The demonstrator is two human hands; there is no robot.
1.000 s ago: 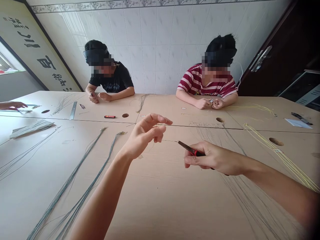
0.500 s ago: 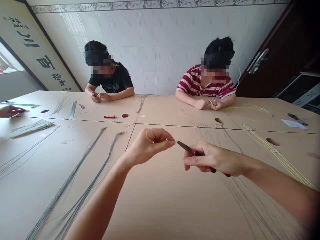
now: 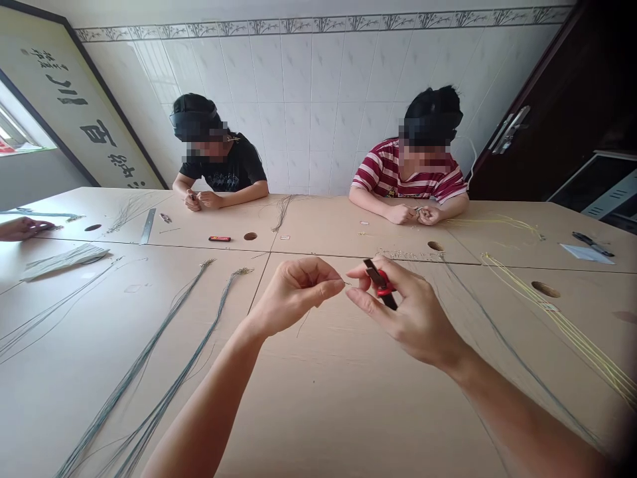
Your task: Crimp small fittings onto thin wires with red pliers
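My left hand [image 3: 294, 290] is raised over the table with thumb and forefinger pinched on the end of a thin wire [image 3: 345, 284]. My right hand [image 3: 409, 312] is close beside it, fingers wrapped around small pliers with red and black handles [image 3: 380, 283], the jaws tilted up and away from the wire tip. A fine strand hangs below my left hand. Both hands hover above the wooden table [image 3: 318, 405].
Two long grey-green wire bundles [image 3: 164, 372] lie at the left, more grey strands [image 3: 517, 362] and yellow wires [image 3: 557, 315] at the right. Two people sit opposite, working with their hands. Another person's hand [image 3: 22, 228] rests at the far left. A ruler [image 3: 147, 226] and cable holes are on the table.
My left hand closed from spread fingers to a pinch on the wire end. My right hand rose and turned, swinging the pliers from pointing left to pointing up. The view tilted down slightly.
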